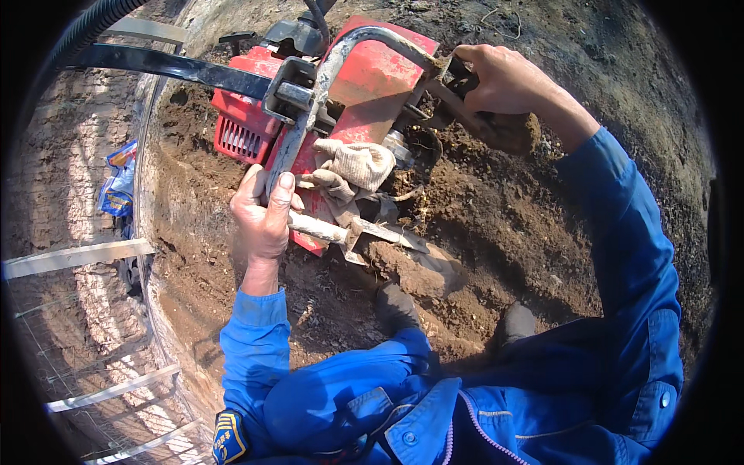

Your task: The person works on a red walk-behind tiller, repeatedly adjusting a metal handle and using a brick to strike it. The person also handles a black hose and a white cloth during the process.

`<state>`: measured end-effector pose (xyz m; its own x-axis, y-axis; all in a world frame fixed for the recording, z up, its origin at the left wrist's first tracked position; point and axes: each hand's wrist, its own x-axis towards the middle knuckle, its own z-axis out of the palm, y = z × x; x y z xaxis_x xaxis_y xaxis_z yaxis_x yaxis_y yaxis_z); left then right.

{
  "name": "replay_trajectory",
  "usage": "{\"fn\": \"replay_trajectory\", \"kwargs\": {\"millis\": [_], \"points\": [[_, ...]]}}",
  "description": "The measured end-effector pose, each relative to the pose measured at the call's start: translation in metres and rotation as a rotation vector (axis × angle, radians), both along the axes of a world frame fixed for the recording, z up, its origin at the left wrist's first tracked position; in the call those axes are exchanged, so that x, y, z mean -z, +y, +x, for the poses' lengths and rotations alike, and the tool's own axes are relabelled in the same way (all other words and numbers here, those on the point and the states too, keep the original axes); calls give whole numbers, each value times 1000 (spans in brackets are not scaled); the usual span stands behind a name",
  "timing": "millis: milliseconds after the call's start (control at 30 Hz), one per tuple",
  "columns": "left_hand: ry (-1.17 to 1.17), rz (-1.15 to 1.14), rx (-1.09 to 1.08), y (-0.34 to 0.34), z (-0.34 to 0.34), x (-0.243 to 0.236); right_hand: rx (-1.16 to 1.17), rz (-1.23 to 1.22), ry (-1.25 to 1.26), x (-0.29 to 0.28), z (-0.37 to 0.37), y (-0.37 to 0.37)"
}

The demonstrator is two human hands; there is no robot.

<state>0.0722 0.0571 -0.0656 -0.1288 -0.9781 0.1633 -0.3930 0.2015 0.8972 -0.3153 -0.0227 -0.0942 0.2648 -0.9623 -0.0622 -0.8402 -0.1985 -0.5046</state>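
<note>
Red tiller (pixel 372 85) lying tipped on brown soil (pixel 496 225), centre top. Left hand (pixel 262 213) gripping grey metal frame bar (pixel 298 136), fingers wrapped tight, thumb up along bar. Right hand (pixel 500 77) clamped around muddy part at tiller's right end, fingers curled shut. Dirty work glove (pixel 353 163) draped on tiller between hands.

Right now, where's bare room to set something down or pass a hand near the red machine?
Free: the soil between the red machine and the right sleeve, and the strip left of the left hand. Crowded: the frame middle around the work gloves, and under the right hand.
</note>
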Motion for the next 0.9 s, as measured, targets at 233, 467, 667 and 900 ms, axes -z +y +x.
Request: {"fn": "replay_trajectory", "kwargs": {"millis": [233, 467, 667, 900], "points": [[-17, -39, -4, 1, 0, 1, -32, 37, -422, 20, -18, 18], [75, -44, -36, 1, -2, 7, 27, -30, -539, 42, -19, 33], [15, -2, -60, 4, -3, 6, 75, -54, -460, 37, -16, 32], [43, -10, -113, 6, -10, 4, 158, -13, -469, 25, -9, 44]]}}
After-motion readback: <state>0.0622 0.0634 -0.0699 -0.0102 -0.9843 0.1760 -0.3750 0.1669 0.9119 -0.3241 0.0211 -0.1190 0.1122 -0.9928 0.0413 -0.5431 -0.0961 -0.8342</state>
